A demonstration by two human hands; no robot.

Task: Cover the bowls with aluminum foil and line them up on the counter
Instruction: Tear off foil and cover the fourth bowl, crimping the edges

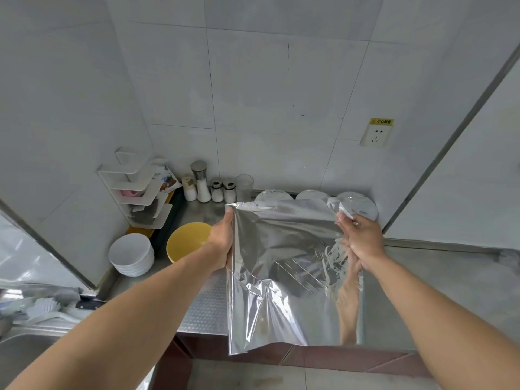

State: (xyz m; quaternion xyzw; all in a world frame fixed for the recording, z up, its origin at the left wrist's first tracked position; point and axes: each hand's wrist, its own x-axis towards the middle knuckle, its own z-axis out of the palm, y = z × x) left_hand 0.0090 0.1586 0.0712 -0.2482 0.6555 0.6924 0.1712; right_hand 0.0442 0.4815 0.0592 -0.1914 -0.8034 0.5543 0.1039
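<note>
Along the back wall of the steel counter (439, 280), three foil-covered bowls (358, 205) already stand in a row, side by side, so that much of the job looks done. Off to the left a yellow bowl (187, 243) sits uncovered, and beside it a stack of white bowls (130, 253) is bare too; I would judge those are what remains, with the yellow one likely next. Both arms reach forward from the bottom of the view, holding a loose sheet of aluminum foil (281, 266) up in the air between them, clear of the counter. The left hand (222, 243) pinches the sheet's upper left edge, thumb on top. The right hand (361, 239) grips the crumpled upper right corner, fingers curled around it. The sheet hangs down, creased, in front of the covered row, near the yellow bowl but not over it.
</note>
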